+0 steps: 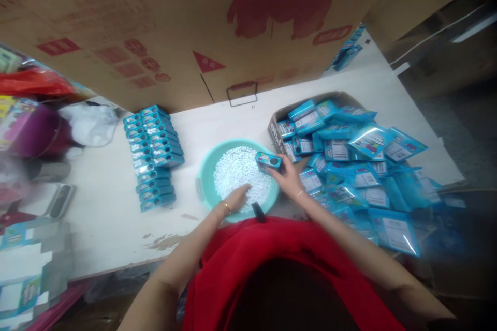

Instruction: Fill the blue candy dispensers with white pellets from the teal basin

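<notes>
A light-green plastic basin full of small white pellets stands on the table in front of me. My left hand reaches into the pellets; its fingertips are partly buried, so their grip does not show. Over the basin's right side, my right hand is closed around the end of a small blue box. This box is tilted, with a dark round spot on the side facing me. Left of the basin, similar blue boxes stand in two packed columns, some showing white at their openings.
A carton overflows with blue packets at the right, spilling toward the table edge. A large printed cardboard box walls off the back. Flattened box blanks, a grey device and a white plastic bag lie left.
</notes>
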`<state>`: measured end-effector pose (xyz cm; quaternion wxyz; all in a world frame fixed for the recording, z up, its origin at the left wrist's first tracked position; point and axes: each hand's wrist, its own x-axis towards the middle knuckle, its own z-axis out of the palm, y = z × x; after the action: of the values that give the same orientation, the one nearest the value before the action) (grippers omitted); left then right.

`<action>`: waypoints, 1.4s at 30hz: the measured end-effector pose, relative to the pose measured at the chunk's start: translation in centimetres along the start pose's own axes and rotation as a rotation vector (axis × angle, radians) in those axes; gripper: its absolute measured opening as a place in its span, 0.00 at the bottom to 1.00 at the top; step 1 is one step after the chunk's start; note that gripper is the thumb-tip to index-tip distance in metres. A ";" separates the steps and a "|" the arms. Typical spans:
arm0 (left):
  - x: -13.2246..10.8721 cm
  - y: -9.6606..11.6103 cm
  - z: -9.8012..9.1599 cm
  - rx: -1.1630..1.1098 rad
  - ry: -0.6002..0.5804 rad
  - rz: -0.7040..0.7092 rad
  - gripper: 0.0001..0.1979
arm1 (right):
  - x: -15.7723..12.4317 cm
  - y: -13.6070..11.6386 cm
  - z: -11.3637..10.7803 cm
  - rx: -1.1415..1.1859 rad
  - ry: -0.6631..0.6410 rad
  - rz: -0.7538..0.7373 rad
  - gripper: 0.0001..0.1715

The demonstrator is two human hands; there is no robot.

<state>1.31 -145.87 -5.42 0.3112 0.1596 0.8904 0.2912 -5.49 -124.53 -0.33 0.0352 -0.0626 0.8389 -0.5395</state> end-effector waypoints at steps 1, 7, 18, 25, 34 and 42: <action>-0.5 0.0 -0.8 -0.042 0.004 0.017 0.18 | 0.0 0.0 0.0 0.009 0.002 -0.001 0.24; -5.0 2.0 -8.3 -0.251 0.120 0.121 0.16 | -0.3 -0.4 0.0 -0.136 0.011 -0.103 0.22; -5.4 12.0 -15.1 0.490 -0.049 -0.121 0.20 | -1.7 -0.5 3.0 -0.303 -0.126 -0.349 0.24; -5.5 12.3 -15.6 0.638 0.014 -0.136 0.16 | -1.5 0.1 3.0 -0.263 -0.128 -0.305 0.21; 2.1 -1.9 -7.0 0.316 0.118 -0.242 0.17 | 0.1 -1.0 1.7 -0.203 -0.096 -0.203 0.18; 0.6 -0.2 0.0 0.080 -0.030 0.019 0.16 | 0.6 -1.3 1.3 -0.195 -0.086 -0.115 0.18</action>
<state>0.82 -145.74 -5.78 0.3149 0.1848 0.8950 0.2562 -5.88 -126.30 0.35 0.0338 -0.1370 0.8800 -0.4535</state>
